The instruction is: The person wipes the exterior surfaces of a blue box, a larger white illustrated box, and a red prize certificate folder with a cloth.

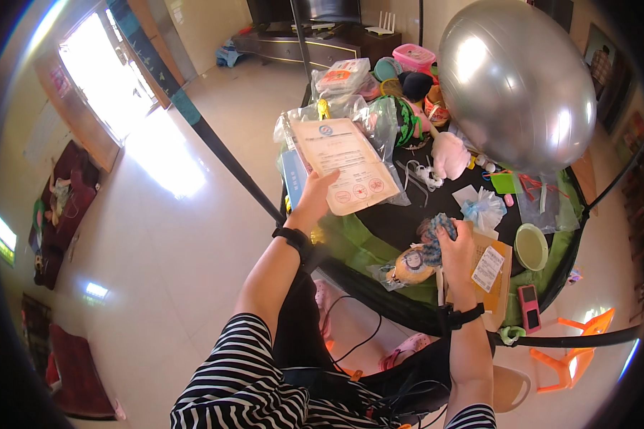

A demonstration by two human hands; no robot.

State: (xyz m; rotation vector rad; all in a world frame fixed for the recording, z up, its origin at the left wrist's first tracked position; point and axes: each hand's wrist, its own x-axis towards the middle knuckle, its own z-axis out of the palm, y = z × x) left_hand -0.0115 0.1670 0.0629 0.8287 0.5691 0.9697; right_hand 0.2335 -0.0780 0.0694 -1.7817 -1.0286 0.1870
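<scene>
My left hand (318,194) grips the lower left edge of a cream paper sheet (352,159) with red round stamps and a blue emblem, its thumb on top. The sheet is tilted above clear plastic bags (383,125) and a blue booklet (293,179). To the right, my right hand (459,252) is closed around a blue-grey knitted bundle (433,245); its exact kind is unclear. Just below the bundle lies a round tan object (412,267) with a face drawn on it, partly in clear plastic. A brown cardboard piece (504,286) with a white label sits beside my right wrist.
A small round trampoline (397,223) with green edging and black poles carries the clutter. A big silver ball (519,86) rests at its far right. Nearer are a pale green bowl (532,247), a pink phone-like device (529,307) and an orange stool (576,357).
</scene>
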